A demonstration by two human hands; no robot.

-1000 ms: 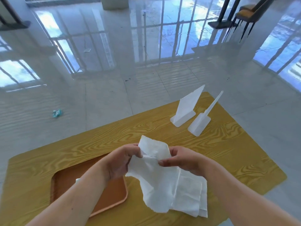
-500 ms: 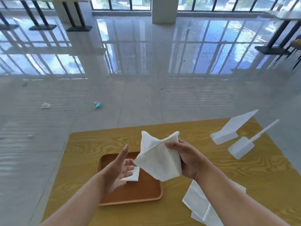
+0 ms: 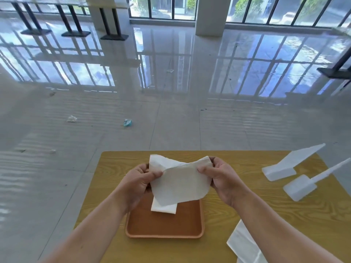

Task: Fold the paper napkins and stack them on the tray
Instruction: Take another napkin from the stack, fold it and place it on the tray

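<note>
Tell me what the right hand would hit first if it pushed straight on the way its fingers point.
The right hand points leftward; past the held napkin, it would probably meet the left hand first, though depth is uncertain.

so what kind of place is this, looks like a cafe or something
Probably a canteen or dining hall, though that is a guess. The glossy tiled floor runs wide to tall windows, black table bases stand in a row, and napkins are being folded over a serving tray on a wooden table.
</note>
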